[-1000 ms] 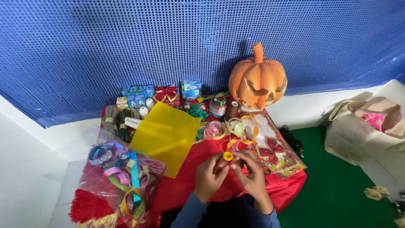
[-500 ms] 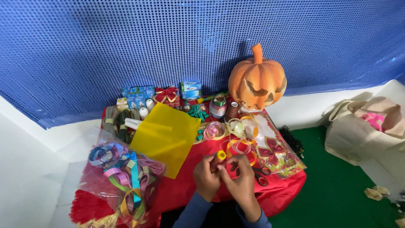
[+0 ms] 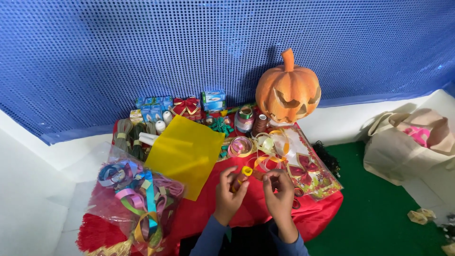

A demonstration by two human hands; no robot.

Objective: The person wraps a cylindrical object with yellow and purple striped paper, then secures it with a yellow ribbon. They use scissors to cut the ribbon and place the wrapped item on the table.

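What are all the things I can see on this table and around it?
Pumpkin lantern: one, orange, back right of the table.
Yellow sheet: one, middle of the red tablecloth.
Clear bag of ribbons: one, many colours, front left.
Small boxes: several, blue, along the back.
Ribbon rolls: a few, pink and gold, centre.
Bow-patterned sheet: one, red and gold, right.
Cloth bag: one, beige, on the floor at right.
Left hand: holds a small yellow-topped spool.
Right hand: beside it, fingers on orange ribbon.

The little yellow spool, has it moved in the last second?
Yes. The yellow spool, held in the left hand, has shifted left, toward the yellow sheet.
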